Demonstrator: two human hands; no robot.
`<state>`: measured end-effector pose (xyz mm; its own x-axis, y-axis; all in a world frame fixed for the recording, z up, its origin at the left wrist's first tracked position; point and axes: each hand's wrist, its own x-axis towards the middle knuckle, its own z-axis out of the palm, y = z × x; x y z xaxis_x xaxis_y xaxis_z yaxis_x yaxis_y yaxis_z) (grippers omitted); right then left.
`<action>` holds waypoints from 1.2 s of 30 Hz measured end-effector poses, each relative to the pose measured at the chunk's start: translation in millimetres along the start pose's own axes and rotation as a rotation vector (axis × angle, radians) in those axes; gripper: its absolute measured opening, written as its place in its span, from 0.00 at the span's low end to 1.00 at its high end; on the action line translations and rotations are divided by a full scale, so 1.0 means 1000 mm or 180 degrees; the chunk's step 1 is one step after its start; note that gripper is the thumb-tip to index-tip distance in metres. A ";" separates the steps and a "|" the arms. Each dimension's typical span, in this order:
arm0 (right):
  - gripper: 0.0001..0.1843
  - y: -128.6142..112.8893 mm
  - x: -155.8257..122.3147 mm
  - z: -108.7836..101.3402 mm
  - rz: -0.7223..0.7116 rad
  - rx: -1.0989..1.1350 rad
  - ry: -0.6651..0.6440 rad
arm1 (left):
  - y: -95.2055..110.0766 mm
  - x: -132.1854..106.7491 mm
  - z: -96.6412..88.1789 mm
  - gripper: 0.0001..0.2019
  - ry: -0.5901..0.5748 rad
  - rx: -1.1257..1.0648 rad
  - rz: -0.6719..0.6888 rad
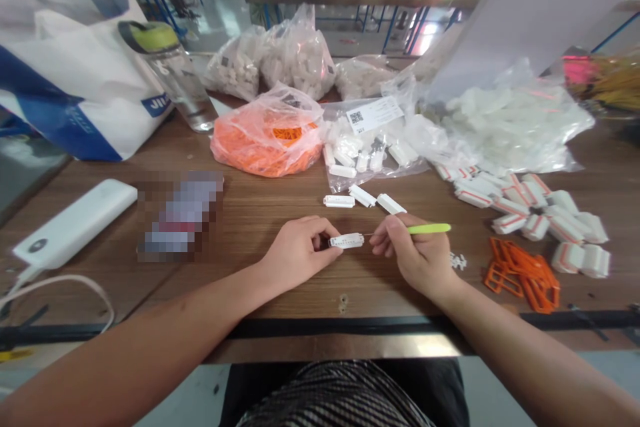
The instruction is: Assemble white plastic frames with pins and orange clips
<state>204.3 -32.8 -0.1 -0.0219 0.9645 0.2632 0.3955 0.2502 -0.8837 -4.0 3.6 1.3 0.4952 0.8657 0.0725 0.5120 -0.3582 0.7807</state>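
My left hand is closed on a small white plastic connector, held just above the wooden table. My right hand pinches a thin tool with a green handle; its tip points at the connector's right end. Three more white connectors lie loose on the table just beyond my hands. An open clear bag of white connectors sits behind them.
An orange bag of parts lies at centre. To the right are finished white pieces with orange trim, loose orange clips and a large clear bag. At left are a white power bank, a water bottle and a white-blue bag.
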 end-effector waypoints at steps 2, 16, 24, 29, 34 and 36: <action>0.21 0.001 0.001 0.000 0.0193 0.0202 0.0119 | -0.001 0.000 0.000 0.04 -0.0004 0.0005 -0.0003; 0.23 0.003 0.001 0.003 0.0351 0.0358 0.0002 | -0.001 0.000 0.000 0.04 0.0011 0.0007 -0.0014; 0.21 0.001 0.001 0.001 0.0164 0.0103 -0.0185 | 0.000 0.000 0.000 0.03 0.0014 -0.0025 -0.0034; 0.20 -0.007 0.002 0.000 -0.0453 -0.0748 -0.0398 | 0.001 0.000 0.002 0.03 0.0068 -0.0093 -0.0049; 0.19 -0.006 0.002 0.001 -0.0381 -0.0600 -0.0356 | 0.002 0.000 0.001 0.03 0.0033 -0.0062 -0.0103; 0.19 -0.003 0.001 0.002 -0.0303 -0.0395 -0.0288 | 0.002 0.000 0.000 0.03 0.0026 -0.0038 -0.0105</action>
<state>201.3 -32.6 1.7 -0.1451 0.9420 0.3026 0.4977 0.3339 -0.8005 -2.8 2.7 3.2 0.4724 0.8799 0.0517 0.5194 -0.3253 0.7902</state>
